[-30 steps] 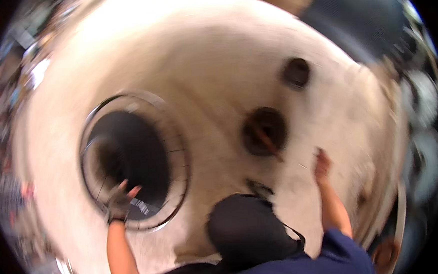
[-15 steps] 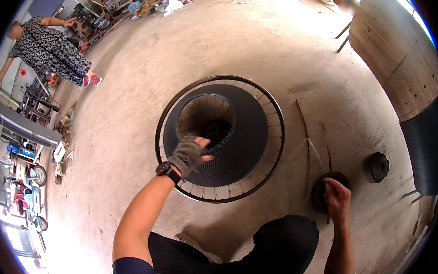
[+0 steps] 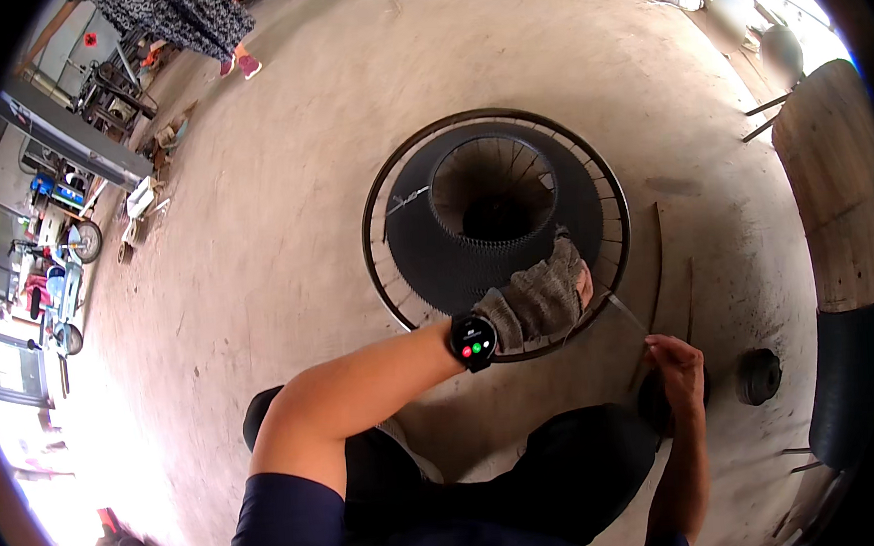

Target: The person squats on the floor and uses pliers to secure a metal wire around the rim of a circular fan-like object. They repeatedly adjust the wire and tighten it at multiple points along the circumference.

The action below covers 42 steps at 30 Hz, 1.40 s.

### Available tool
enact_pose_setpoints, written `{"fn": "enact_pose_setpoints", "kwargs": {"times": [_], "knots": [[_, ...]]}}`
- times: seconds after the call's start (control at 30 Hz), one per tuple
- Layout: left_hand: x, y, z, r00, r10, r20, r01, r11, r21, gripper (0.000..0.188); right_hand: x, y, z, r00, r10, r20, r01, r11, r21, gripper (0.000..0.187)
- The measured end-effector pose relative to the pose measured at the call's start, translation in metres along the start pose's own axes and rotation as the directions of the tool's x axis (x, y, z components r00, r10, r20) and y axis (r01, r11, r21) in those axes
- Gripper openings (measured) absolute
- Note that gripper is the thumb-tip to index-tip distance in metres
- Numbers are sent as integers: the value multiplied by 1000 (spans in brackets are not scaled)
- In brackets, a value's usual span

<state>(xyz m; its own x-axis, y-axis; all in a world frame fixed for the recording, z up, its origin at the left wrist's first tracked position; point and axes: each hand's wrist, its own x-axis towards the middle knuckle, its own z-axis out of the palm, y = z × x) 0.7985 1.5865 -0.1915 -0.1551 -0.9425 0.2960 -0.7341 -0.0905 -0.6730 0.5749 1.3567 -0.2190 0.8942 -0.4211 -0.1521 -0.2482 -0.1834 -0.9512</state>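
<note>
In front of me on the floor lies a metal wheel rim (image 3: pixel 368 239) with thin spokes. Set inside it is a dark, wide mesh-textured ring (image 3: pixel 416 254) with a toothed inner edge around a deep round opening. My left hand (image 3: pixel 543 291), in a grey fingerless glove, reaches over the ring's near right side; its fingers are mostly hidden behind the glove. To its right, my bare right hand (image 3: pixel 677 366) pinches a thin pale strip (image 3: pixel 628 313) that slants up toward the left hand. A whitish twisted tie (image 3: pixel 409 199) shows on the ring's left side.
Two thin rods (image 3: pixel 659 259) lie right of the rim. A dark spool-like roll (image 3: pixel 760 376) stands beyond my right hand, near a wooden bench (image 3: pixel 833 199). Far left are a person's patterned clothes (image 3: pixel 181 20), a motorcycle (image 3: pixel 66 286) and clutter.
My left hand has moved right across the ring, closer to the strip. The right hand still pinches the strip. The view has shifted, and the whitish tie now shows.
</note>
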Motion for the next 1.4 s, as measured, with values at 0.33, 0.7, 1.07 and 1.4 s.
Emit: {"fn": "enact_pose_setpoints", "kwargs": {"times": [0.33,0.7,1.07,1.4], "knots": [[-7,21,26,999,-30,-39,28,999,-46,32,-20,18,-20,984,127,-123,-139,986,-96,21],[-12,37,39,977,-161,142,198,931,-306,23,-24,30,-10,985,136,-106,-139,990,-15,20],[2,37,38,765,-189,616,355,-673,-649,42,-21,1,-11,991,123,50,-127,989,76,16],[-12,3,2,762,250,597,516,-791,-327,39,-10,-21,-12,920,276,276,-252,960,-121,15]]}}
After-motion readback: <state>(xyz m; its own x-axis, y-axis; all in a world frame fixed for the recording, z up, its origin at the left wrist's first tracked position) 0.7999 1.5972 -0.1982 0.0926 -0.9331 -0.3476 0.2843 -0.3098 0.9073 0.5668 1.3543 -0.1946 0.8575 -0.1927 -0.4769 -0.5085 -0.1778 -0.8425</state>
